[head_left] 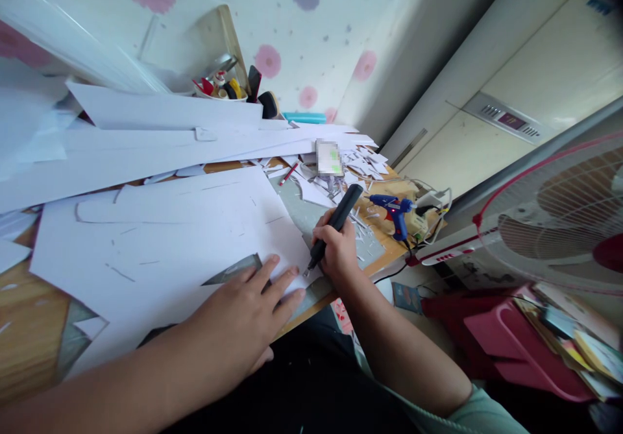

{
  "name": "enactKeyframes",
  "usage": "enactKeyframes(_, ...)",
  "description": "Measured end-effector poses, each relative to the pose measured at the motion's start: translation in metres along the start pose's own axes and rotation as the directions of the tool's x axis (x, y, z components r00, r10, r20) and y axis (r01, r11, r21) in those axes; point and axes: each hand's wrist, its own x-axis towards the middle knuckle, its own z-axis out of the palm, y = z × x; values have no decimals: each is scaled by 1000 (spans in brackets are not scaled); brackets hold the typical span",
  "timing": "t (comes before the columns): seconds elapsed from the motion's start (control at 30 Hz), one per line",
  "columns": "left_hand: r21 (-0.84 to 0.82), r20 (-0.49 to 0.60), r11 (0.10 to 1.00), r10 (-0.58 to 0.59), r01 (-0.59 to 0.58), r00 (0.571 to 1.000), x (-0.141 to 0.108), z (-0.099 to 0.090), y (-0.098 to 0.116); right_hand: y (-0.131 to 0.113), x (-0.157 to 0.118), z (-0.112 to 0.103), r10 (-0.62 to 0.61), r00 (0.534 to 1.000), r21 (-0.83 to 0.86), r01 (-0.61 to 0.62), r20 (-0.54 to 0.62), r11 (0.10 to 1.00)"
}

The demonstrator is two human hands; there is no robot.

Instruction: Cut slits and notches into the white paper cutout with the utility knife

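My right hand (337, 246) grips a thick black craft knife (341, 212) like a pen, its handle leaning up to the right. Its small metal tip touches or nearly touches the near right corner of a large white sheet (195, 220). Palm down with fingers spread, my left hand (253, 304) presses flat on that sheet, its fingertips just left of the knife tip. Drawn lines mark the sheet, and a pointed opening (233, 270) in it shows a dark surface beneath. A grey-green cutting mat (372, 244) lies partly covered under it.
A blue glue gun (395, 210) with a lit red light stands on the right. White scraps (363, 161), a red pencil (289, 174) and long white strips (185, 145) lie behind. A tool container (221, 90) sits by the wall. A fan (559, 207) and pink bin (516, 349) stand rightward.
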Motion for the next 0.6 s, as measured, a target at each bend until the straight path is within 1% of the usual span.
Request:
enactKeyframes(0.2,-22,37,1000,10,-10,999,0,-1,0,-2,1,-2,-40,997,-174,51,66,983)
enactKeyframes(0.33,-34,37,999,22,-20,999,1,0,0,-5,1,-1,-16,995,-198,35,97,979)
enactKeyframes(0.47,-40,60,999,15,-13,998,2,-2,0,-4,4,0,-26,998,-203,36,55,979)
enactKeyframes(0.6,-32,77,999,7,-4,997,2,-2,0,-2,6,0,-4,1000,-172,6,11,985)
